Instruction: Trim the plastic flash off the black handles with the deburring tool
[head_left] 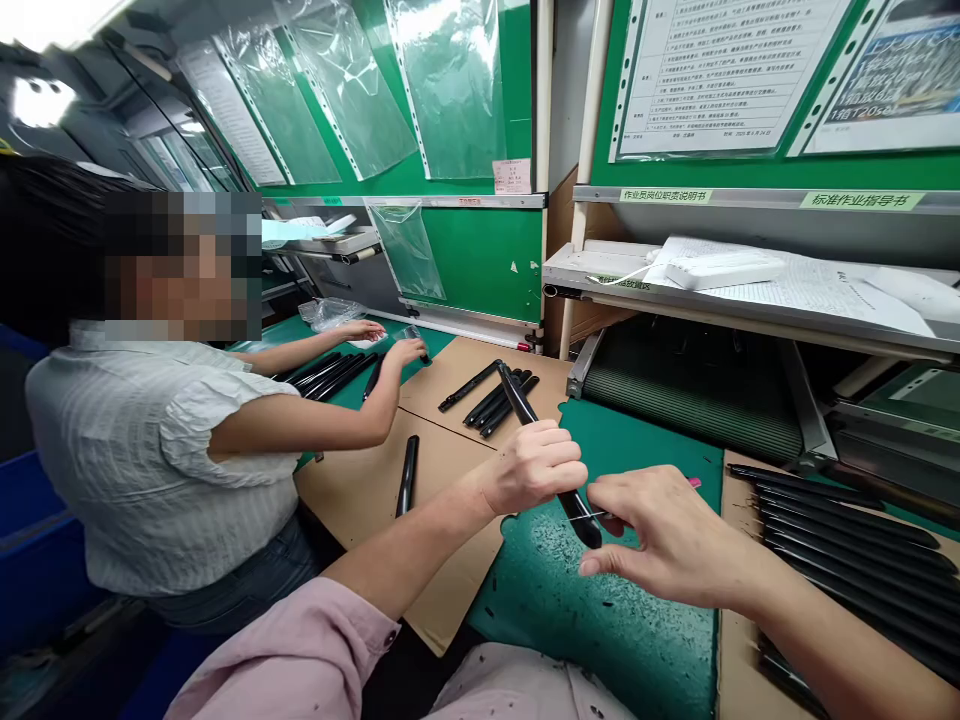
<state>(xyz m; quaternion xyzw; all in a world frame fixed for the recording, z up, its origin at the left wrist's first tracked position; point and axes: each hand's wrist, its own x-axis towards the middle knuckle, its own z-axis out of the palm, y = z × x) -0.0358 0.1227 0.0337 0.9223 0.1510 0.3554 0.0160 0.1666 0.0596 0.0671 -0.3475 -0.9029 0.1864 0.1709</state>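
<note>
Left hand (532, 470) was closed around a long black cylindrical plastic tube (519, 395), axis running 11 to 5 o'clock. Its lower end lay at 5 o'clock from that fist, nearer the right hand (667, 535), which pinched a thin silver pin (596, 515).

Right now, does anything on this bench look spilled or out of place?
Yes: the green mat in the foreground is peppered with small dark specks, like scattered debris. Also, one black rod lies alone on the brown cardboard, apart from the grouped rods.
</note>
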